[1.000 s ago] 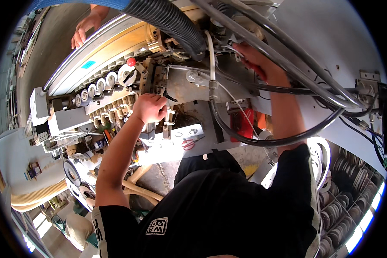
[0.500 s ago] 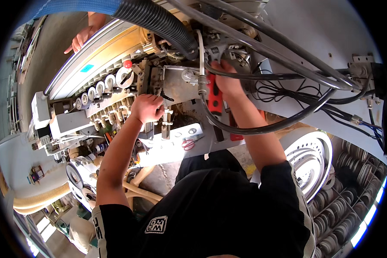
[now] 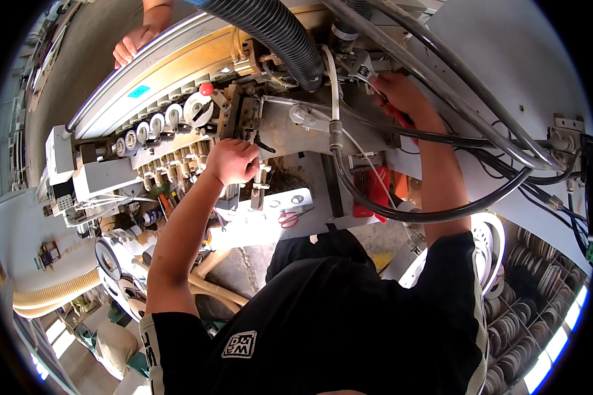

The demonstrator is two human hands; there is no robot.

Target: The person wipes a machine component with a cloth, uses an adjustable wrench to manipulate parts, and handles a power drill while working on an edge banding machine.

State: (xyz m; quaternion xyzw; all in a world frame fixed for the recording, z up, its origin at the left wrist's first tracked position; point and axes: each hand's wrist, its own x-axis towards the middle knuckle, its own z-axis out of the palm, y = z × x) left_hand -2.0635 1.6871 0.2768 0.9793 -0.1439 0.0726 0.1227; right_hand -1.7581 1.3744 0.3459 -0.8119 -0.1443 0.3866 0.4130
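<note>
My right hand (image 3: 405, 99) grips an adjustable wrench (image 3: 361, 68) with a red and black handle. The wrench's steel head sits among metal fittings below a black corrugated hose (image 3: 270, 39), at the far side of the machine. Whether its jaws clasp a part I cannot make out. My left hand (image 3: 233, 162) is closed and rests on the machine's metal fixture, beside a small black lever (image 3: 264, 145). What its curled fingers hold is hidden. Near it are a red ball knob (image 3: 206, 89) and a row of pale rollers (image 3: 157, 124).
Black cables (image 3: 435, 212) and a white hose (image 3: 333, 92) loop around my right forearm. Red-handled scissors (image 3: 288, 218) lie on a white plate (image 3: 257, 227). A red case (image 3: 379, 191) is right of it. Another person's hand (image 3: 135, 45) touches the far rail.
My right hand has moved right and swung the wrench handle that way, its head staying near the fittings. My left hand stays put. The other person's hand has shifted slightly along the rail.
</note>
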